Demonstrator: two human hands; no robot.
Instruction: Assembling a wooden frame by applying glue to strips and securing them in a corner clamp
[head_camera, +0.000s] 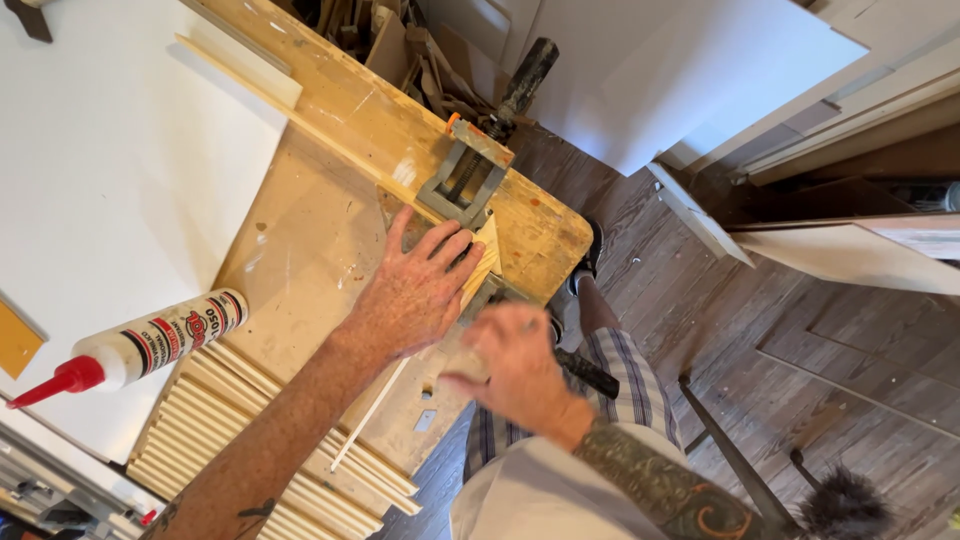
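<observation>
My left hand (415, 290) lies flat, fingers spread, on a thin pale wooden slat (483, 262) at the corner of a worn plywood workbench (300, 240). A metal clamp (466, 172) with an orange tip and dark handle grips the bench edge just beyond my fingertips. My right hand (515, 365) is blurred at the bench's edge, closed around a small pale block (462, 362) that it presses against the wood. A thin white strip (368, 415) runs out from under my left wrist.
A glue cartridge with a red nozzle (140, 345) lies on a white board (110, 160) at left. A ribbed panel of wooden slats (235, 410) rests at the bench front. White panels (700, 70) lean beyond, above a dark wood floor (820, 340). Scrap wood is piled behind the clamp.
</observation>
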